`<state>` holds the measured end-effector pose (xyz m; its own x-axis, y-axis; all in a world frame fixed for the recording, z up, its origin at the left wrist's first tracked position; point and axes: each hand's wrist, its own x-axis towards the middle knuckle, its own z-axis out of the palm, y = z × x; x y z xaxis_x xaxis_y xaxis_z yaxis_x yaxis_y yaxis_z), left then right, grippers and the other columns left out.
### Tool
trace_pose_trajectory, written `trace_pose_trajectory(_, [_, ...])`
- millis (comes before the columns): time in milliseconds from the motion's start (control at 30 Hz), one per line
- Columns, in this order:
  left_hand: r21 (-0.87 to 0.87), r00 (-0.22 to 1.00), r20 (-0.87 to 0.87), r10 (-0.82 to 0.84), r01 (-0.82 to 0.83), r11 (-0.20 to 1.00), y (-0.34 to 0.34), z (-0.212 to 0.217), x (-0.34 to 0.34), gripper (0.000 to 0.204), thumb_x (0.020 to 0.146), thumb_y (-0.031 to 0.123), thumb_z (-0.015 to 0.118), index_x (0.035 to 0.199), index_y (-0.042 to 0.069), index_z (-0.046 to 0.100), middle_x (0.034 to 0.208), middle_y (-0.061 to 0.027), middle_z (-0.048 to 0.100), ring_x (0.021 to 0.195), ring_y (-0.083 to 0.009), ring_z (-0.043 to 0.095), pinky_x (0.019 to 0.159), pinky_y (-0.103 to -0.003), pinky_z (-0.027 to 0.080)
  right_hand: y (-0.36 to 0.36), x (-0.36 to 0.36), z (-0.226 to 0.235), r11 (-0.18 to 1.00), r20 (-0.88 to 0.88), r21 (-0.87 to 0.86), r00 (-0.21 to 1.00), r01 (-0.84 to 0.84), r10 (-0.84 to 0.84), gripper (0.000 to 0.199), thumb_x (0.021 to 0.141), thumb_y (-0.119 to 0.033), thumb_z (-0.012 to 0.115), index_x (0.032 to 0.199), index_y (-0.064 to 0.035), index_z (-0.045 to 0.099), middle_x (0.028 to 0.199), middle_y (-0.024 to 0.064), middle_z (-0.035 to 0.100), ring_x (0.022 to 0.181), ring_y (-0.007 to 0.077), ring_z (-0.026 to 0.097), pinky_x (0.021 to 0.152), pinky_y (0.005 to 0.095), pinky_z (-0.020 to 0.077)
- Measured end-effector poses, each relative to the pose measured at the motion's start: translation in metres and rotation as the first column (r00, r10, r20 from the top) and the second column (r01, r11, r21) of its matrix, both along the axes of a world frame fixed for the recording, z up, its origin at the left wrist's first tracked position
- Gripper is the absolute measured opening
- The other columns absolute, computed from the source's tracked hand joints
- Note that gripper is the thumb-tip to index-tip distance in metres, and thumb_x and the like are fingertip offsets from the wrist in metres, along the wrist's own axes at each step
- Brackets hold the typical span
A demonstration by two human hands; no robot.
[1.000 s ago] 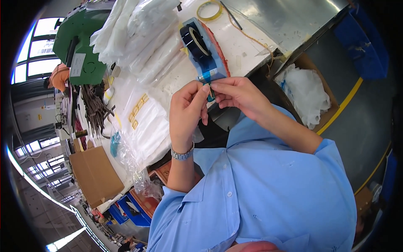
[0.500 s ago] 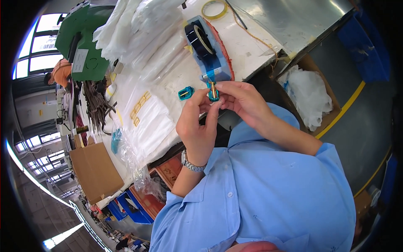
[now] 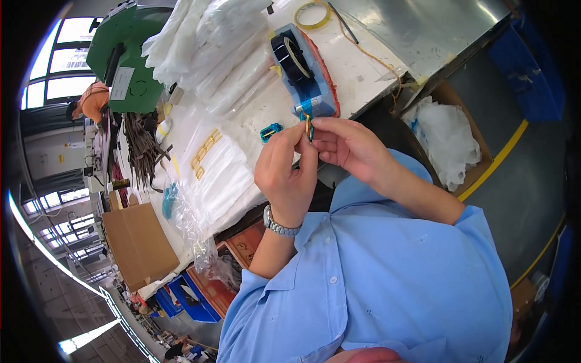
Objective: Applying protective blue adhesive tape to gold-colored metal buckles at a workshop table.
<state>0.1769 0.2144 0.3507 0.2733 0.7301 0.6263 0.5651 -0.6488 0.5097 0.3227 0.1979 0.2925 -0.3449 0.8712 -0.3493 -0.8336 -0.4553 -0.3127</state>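
Both my hands, left (image 3: 287,175) and right (image 3: 351,148), pinch a small metal ring (image 3: 308,127) at upper centre, above the worktop (image 3: 369,60). It seems light, stiff, slippery; best gripped by its edges.

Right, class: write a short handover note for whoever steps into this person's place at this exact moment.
Left hand: raised in front of the chest, fingertips pinching a small teal and gold clip.
Right hand: pinching the same clip from the other side.
On the white bench: a blue tape dispenser just beyond the hands, a second teal clip lying loose, clear bags with gold pieces to the left.
Done: one clip set down on the bench.
Left: the clip in hand is not yet put down.
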Motion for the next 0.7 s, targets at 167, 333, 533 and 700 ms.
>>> trace_pose_trajectory(167, [-0.087,0.999,-0.037,-0.015,0.012,0.996,-0.002,0.018,0.002,0.016,0.085,-0.007,0.073,0.099,0.000,0.074,0.081,-0.0115,0.070,0.066,-0.0215,0.066,0.062,-0.032,0.053,-0.011,-0.009,0.001,0.997,-0.085,-0.074,0.995,0.038,-0.044,0.019,0.104,-0.026,0.068,0.114,-0.0117,0.076,0.104,-0.0026,0.076,0.090,0.0075,0.069,0.074,0.0232,0.0534])
trace_pose_trajectory(333, [-0.247,0.996,-0.072,-0.049,0.030,0.968,0.003,0.028,0.000,0.012,0.086,-0.004,0.071,0.097,0.001,0.074,0.081,-0.0106,0.070,0.064,-0.0190,0.066,0.062,-0.030,0.053,-0.020,-0.012,0.003,0.984,-0.220,-0.176,0.975,0.000,-0.040,0.018,0.104,-0.025,0.069,0.115,-0.0122,0.074,0.102,-0.0043,0.076,0.087,0.0074,0.068,0.070,0.0227,0.0512])
trace_pose_trajectory(533, [-0.479,0.995,-0.087,-0.048,0.000,0.878,0.022,0.043,0.003,0.006,0.087,-0.001,0.070,0.092,-0.003,0.072,0.076,-0.0089,0.070,0.065,-0.0124,0.066,0.063,-0.027,0.053,-0.018,-0.007,-0.008,0.987,-0.329,-0.154,0.944,-0.037,-0.016,0.020,0.105,-0.025,0.067,0.118,-0.0117,0.072,0.104,-0.0016,0.076,0.089,0.0101,0.069,0.072,0.0236,0.0522])
trace_pose_trajectory(700, [-0.575,0.993,-0.053,-0.104,0.055,0.816,0.032,0.049,0.002,0.006,0.088,-0.001,0.069,0.092,-0.004,0.072,0.077,-0.0082,0.073,0.067,-0.0096,0.067,0.064,-0.025,0.053,0.004,0.016,-0.013,0.993,-0.139,0.068,0.985,-0.093,0.102,0.025,0.109,-0.026,0.059,0.125,-0.0101,0.069,0.113,0.0035,0.076,0.101,0.0155,0.072,0.084,0.0310,0.0562])
